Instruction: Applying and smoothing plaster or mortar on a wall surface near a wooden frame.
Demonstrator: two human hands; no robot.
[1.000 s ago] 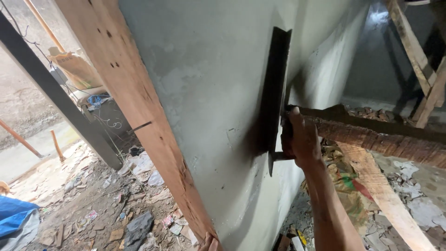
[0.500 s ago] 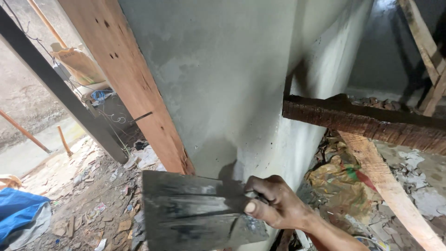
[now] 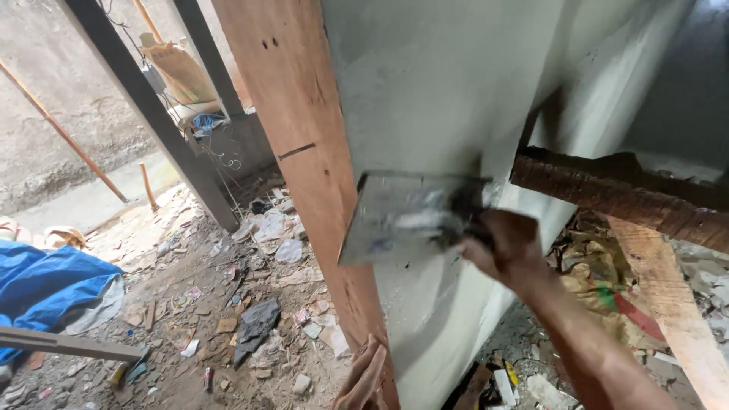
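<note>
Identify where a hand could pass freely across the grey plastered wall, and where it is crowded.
Free: the grey plastered wall above the flat steel trowel, between the brown wooden plank and the rusty beam. Crowded: around the right hand holding the trowel.

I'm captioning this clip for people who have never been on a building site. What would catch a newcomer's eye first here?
First the flat steel trowel, motion-blurred, held by the right hand against the grey plastered column at centre. Next the reddish wooden plank along the column's left edge, with the left hand touching its lower end. Then the rubble-strewn ground and a blue tarpaulin at far left.
</note>
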